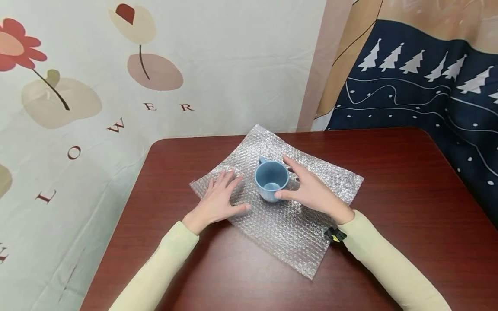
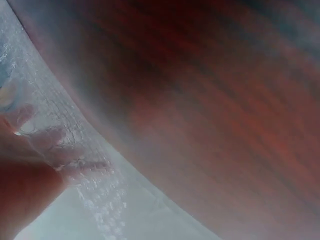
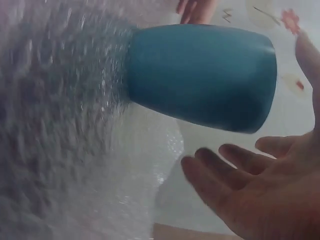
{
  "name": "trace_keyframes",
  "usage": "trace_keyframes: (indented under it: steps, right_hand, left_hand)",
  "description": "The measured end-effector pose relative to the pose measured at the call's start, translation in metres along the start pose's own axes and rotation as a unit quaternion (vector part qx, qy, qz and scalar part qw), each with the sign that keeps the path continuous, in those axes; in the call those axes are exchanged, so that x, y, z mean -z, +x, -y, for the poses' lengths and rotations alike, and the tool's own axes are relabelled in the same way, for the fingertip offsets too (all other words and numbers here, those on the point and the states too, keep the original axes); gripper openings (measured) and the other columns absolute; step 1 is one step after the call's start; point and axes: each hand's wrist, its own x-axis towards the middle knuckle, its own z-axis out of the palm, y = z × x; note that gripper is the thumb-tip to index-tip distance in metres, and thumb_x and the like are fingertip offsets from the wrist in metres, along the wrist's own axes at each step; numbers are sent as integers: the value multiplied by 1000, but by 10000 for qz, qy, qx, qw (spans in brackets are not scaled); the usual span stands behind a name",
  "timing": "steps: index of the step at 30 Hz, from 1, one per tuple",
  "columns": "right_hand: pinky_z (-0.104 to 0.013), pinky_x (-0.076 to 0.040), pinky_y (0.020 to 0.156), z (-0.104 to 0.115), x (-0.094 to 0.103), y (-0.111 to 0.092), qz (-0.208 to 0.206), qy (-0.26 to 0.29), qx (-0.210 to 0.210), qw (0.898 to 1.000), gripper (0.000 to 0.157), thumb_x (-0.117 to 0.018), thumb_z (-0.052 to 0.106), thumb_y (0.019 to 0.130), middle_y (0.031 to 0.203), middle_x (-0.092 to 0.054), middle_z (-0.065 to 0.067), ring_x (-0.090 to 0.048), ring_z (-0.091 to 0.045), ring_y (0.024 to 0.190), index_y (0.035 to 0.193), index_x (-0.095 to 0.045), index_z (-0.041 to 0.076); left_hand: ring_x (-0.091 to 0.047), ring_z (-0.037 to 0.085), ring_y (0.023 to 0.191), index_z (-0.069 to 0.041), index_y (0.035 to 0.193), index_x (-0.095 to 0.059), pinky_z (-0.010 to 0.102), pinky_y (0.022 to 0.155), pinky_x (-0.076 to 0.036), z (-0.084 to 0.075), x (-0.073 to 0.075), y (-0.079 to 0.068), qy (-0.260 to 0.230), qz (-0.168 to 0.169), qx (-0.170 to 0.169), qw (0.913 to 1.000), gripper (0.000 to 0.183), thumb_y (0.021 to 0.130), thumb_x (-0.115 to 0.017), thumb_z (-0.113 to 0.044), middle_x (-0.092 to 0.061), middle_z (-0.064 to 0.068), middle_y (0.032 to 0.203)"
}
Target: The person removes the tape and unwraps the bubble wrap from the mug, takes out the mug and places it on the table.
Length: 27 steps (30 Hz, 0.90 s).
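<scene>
A blue mug (image 1: 272, 177) stands upright on a sheet of bubble wrap (image 1: 288, 229), its handle turned toward the far side. My right hand (image 1: 311, 190) is at the mug's right, thumb and fingers spread around that side. In the right wrist view a gap shows between the fingers (image 3: 215, 180) and the mug (image 3: 205, 77). On the mug's left, my left hand (image 1: 219, 201) hovers over or rests on the wrap's left corner with spread fingers; contact is unclear. The left wrist view shows mainly the blurred table and the wrap's edge (image 2: 75, 135).
The wrap lies flat at an angle on a dark red-brown table (image 1: 393, 181). Behind the table hang a pale flower-printed cloth (image 1: 233, 65) and a navy cloth with white trees (image 1: 412, 90). A small black device (image 1: 335, 235) sits at my right wrist.
</scene>
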Motion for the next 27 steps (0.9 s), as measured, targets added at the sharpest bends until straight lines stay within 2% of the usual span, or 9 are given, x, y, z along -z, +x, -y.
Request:
trace_keyframes:
  steps: [4,9,12,20,27]
  right_hand:
    - [-70,-32,113,8,-6,6,62,-610,51,9981,123,-89,53,77,169,-25,-11,-28,-35,153,167,-16,13]
    - [-66,-40,110,14,-10,12,7,-663,-16,9978,128,-91,53,74,166,-30,-15,-38,-35,146,166,-15,9]
    - [-64,-44,107,15,-10,15,-4,-645,-81,9979,129,-91,56,72,163,-34,-16,-43,-34,140,166,-16,7]
    - [-52,-53,97,8,-14,20,0,-458,80,9989,113,-92,47,74,140,-53,-14,-56,-30,123,158,-30,2]
    - [-50,-55,94,6,-12,20,-91,-291,87,9995,105,-91,42,74,136,-57,-12,-59,-30,119,154,-36,3]
  left_hand:
    - [-9,46,156,-16,162,-37,74,118,-6,1,-3,-1,139,238,18,9996,100,85,-68,-72,-20,17,170]
    - [-8,47,156,-16,162,-36,76,117,-5,-1,-3,-1,217,573,17,9981,101,85,-69,-72,-16,20,171]
    - [-8,47,156,-15,162,-36,76,117,-5,-1,-4,-1,276,658,8,9975,101,85,-69,-72,-16,19,171]
    - [-8,47,156,-15,162,-37,76,117,-7,2,-5,0,311,741,17,9968,100,86,-70,-70,-17,19,171]
    - [-8,46,156,-15,162,-37,76,117,-7,2,-7,2,319,746,-86,9967,99,86,-71,-68,-16,17,171]
